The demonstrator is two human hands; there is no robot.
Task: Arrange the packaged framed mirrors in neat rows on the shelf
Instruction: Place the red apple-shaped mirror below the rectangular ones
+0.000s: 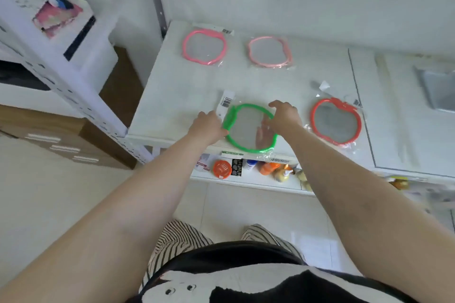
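Four packaged mirrors lie flat on the white shelf (177, 86) in the head view, and that is the only view I have. At the back sit the pink mirror (204, 47) and, to its right and well apart from it, the pale pink mirror (270, 51). Nearer the front edge lie the green mirror (248, 128) and, to its right, the red mirror (336, 122).

My left hand (208, 126) grips the left side of the green frame, fingers wrapped around the rim and wrapper just below the barcode tag (226, 101). My right hand (284, 114) pinches the frame's upper right rim; its reflection shows in the glass beneath. So both hands are grasping the green mirror, which rests at the shelf's front, its lower rim slightly over the edge.

I judge this to be the placing step for the front row: the green one is being squared up under the pink one, with the red one already beside it under the pale pink one. It looks rotated, its leaf part pointing left where the red one's points up.

Next, I think, I need to turn it so it matches the others, push it a little back from the edge so it cannot slip off, level it with the red one, then let go with both hands.
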